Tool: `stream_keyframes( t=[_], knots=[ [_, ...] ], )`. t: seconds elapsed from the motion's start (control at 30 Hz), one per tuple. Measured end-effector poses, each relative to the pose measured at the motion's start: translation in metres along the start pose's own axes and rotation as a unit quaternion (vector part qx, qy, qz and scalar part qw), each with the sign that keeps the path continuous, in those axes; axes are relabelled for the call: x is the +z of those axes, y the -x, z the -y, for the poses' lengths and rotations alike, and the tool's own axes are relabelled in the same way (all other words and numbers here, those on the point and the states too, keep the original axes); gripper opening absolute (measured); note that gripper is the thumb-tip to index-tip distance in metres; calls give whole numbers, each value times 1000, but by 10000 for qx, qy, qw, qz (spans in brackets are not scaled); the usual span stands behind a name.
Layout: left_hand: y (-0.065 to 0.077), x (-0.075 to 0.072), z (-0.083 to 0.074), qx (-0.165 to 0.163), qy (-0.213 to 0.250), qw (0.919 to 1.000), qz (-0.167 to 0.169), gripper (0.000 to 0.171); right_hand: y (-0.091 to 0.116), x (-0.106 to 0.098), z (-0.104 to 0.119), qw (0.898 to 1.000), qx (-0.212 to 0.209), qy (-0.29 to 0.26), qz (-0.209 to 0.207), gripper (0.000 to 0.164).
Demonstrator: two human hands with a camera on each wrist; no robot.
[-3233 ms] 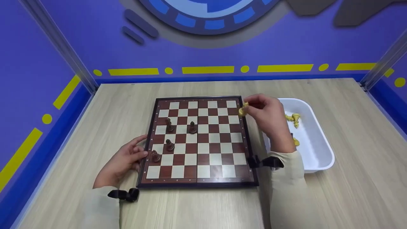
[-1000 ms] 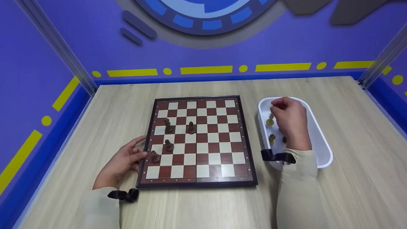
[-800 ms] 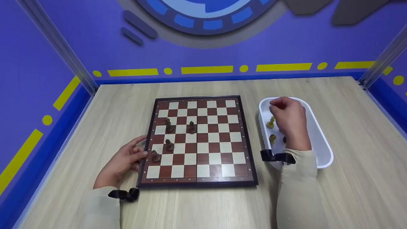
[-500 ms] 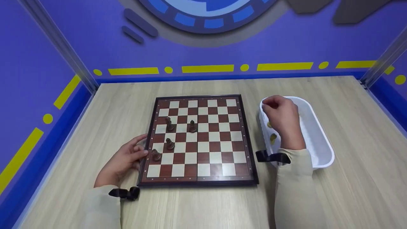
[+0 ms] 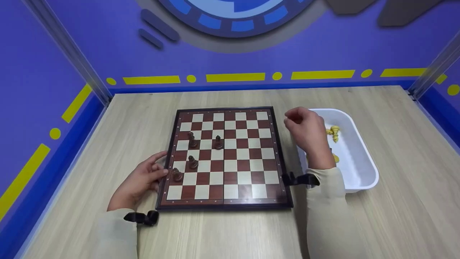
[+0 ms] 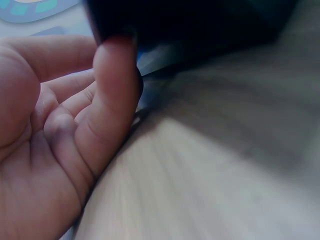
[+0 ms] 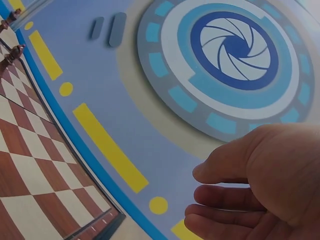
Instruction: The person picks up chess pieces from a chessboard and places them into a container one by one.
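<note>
A folding chessboard with a dark frame lies on the table. Several dark chess pieces stand on its left half. At the board's left edge my left hand grips the frame, thumb at the top and fingers low at the side; in the left wrist view a fingertip meets the board's dark underside. My right hand hovers between the board and a white tray, thumb and fingers loosely bent. Nothing shows between them in the right wrist view. Yellow chess pieces lie in the tray, partly hidden by that hand.
A blue panel wall with yellow marks closes off the table's back, and more panels stand at both sides. Bare wood tabletop runs along the front.
My right hand carried a yellow chess piece over the board's right edge, then let it go in the tray. It has since moved left out of the tray. My left hand stays put.
</note>
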State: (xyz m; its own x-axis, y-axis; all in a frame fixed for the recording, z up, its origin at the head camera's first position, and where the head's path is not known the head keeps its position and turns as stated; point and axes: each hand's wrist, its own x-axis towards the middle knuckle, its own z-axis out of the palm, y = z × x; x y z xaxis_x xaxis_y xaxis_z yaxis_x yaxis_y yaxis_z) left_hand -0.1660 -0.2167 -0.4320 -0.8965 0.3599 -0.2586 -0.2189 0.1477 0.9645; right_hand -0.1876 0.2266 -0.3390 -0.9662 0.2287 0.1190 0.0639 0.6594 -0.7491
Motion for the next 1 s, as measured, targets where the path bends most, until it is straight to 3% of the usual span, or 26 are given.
stream_keyframes(
  t=[0.33, 0.6, 1.0],
  knots=[
    [-1, 0, 1, 2, 31, 10000, -36, 69, 1, 14, 8, 9997, -201, -5, 117, 23],
    [0, -2, 0, 85, 30, 9999, 90, 71, 3, 23, 13, 9979, -634, -11, 133, 20],
    [1, -1, 0, 81, 80, 9999, 28, 72, 7, 44, 19, 9950, -993, -118, -18, 20]
  ],
)
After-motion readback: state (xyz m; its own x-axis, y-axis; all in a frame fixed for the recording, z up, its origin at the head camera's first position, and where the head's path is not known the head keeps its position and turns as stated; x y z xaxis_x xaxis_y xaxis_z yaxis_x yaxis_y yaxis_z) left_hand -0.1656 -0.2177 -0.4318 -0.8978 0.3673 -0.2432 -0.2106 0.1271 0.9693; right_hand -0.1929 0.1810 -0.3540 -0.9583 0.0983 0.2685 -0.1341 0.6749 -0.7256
